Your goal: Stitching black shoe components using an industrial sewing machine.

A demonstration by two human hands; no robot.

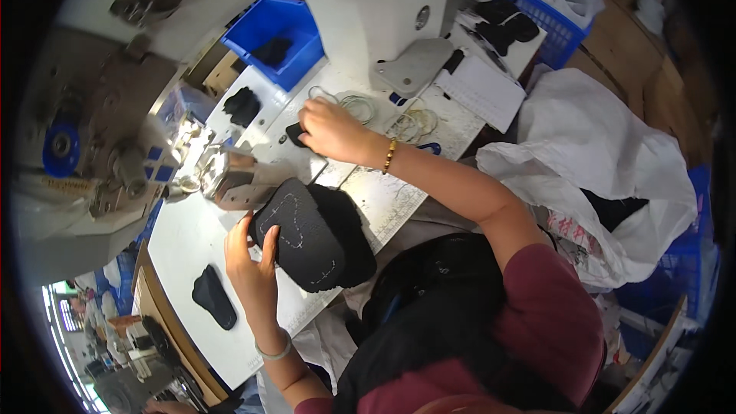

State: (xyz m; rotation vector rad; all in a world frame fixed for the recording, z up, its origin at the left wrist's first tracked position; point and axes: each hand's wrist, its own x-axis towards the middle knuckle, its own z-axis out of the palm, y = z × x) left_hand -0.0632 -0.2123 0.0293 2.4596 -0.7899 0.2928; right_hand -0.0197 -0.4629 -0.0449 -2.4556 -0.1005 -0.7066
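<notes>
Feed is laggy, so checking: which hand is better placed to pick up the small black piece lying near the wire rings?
Right. The right hand already rests on the small black piece beside the wire rings. The left hand is occupied gripping the large black fabric panel at the table's near edge.

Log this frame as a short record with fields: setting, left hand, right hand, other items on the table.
setting: white worktable with an industrial sewing machine
left hand: left hand grips the edge of a black fabric piece with white stitching, beside the machine's post
right hand: right hand rests on a small black piece, fingers bent over it
other items: loose black piece near the table's front edge; blue bin; white plastic bag
</notes>
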